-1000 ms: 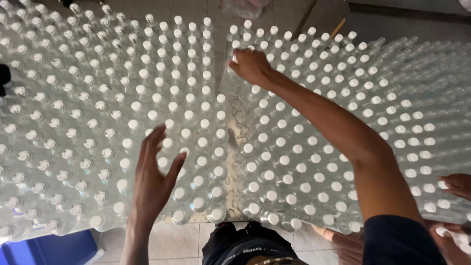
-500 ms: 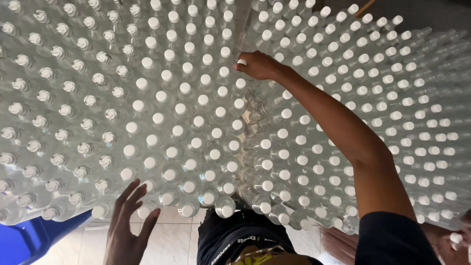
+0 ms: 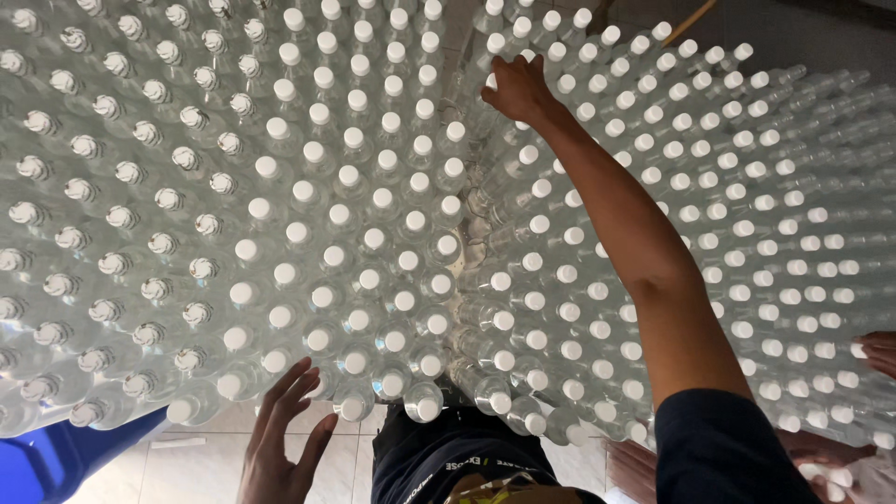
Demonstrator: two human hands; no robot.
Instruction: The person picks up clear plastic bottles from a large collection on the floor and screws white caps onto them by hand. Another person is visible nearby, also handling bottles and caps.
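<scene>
Two big blocks of capped clear bottles (image 3: 373,233) stand packed — right hand (image 3: 516,89), fingers curled on caps at the gap between blocks, left hand (image 3: 280,443) spread, fingertips nearing the front row.

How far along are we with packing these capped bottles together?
Done: two big blocks of clear bottles stand packed, white caps up. In hand: the right hand rests on bottle tops at the gap between blocks; the left hand is open at the near edge, holding nothing. Left: that gap is not closed.
</scene>
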